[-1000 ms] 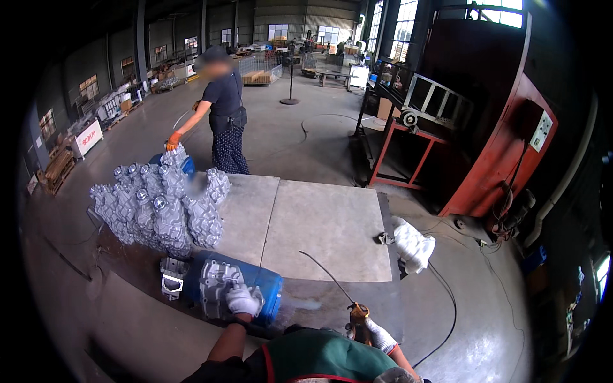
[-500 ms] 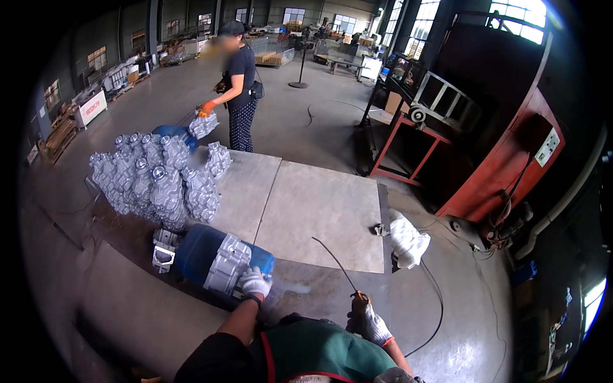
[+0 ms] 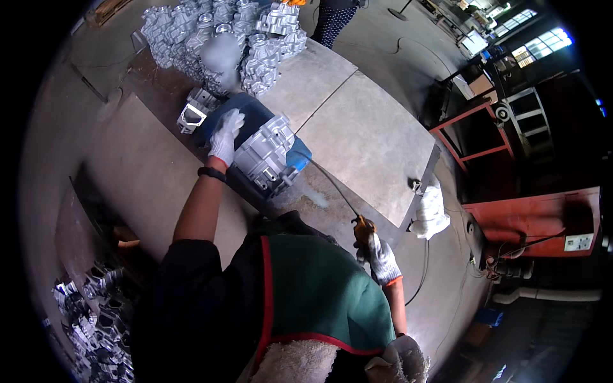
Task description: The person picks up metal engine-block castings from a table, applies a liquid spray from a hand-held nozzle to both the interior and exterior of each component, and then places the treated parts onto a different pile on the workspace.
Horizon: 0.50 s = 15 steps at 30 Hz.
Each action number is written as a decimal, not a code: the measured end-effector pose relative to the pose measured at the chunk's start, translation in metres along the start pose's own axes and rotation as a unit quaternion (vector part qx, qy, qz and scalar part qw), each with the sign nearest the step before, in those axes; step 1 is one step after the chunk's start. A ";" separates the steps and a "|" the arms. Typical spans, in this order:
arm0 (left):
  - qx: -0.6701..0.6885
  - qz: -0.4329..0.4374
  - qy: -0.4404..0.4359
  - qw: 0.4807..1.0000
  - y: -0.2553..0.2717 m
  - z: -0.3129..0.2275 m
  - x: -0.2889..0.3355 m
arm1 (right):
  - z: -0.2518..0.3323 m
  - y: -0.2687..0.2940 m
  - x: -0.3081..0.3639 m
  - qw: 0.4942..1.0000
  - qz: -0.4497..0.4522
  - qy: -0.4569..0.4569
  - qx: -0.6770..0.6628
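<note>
A silver-grey metal casting lies on a blue plastic drum set on its side. My left hand, in a white knit glove, is by the casting's left side, over the drum, with its fingers stretched out; whether it touches either cannot be told. In my right hand, gloved and closed, is an orange-bodied air blow gun with a long thin bent tube. The tube points left, its tip close to the casting's right end. A smaller casting with a square opening stands beyond the drum.
Many similar castings are piled at the far left. Metal plates cover the table. A white cloth bundle hangs at its right edge, a dark hose below it. More metal parts lie lower left. A co-worker stands beyond.
The view has tilted down and turned. My left hand has left the casting's right end for its left side, its fingers now extended. The blow gun's tube has come close to the casting.
</note>
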<state>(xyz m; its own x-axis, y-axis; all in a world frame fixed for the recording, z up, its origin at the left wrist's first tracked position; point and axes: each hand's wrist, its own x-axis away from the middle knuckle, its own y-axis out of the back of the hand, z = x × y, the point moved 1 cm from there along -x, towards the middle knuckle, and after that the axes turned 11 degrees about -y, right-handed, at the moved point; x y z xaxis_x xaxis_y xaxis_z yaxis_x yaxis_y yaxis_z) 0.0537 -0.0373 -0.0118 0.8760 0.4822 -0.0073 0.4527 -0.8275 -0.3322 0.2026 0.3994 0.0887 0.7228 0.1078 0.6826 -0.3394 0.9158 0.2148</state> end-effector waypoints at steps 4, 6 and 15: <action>-0.623 0.167 -0.293 0.706 0.069 0.049 -0.019 | 0.051 -0.033 -0.043 1.000 -0.013 0.014 0.016; -0.466 0.091 -0.069 0.877 0.014 0.033 0.000 | 0.065 -0.035 -0.067 0.996 -0.068 0.017 0.062; -0.642 0.127 0.103 0.749 -0.018 0.043 0.002 | 0.070 -0.035 -0.091 0.919 -0.238 0.051 0.310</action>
<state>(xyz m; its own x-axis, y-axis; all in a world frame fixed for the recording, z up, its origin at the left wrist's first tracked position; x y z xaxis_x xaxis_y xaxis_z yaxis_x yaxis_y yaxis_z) 0.0402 -0.0088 -0.0462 0.9085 0.3161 0.2733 -0.0624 -0.5441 0.8367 0.1064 0.3307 0.0681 0.9204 -0.1824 0.3458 -0.2254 0.4750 0.8506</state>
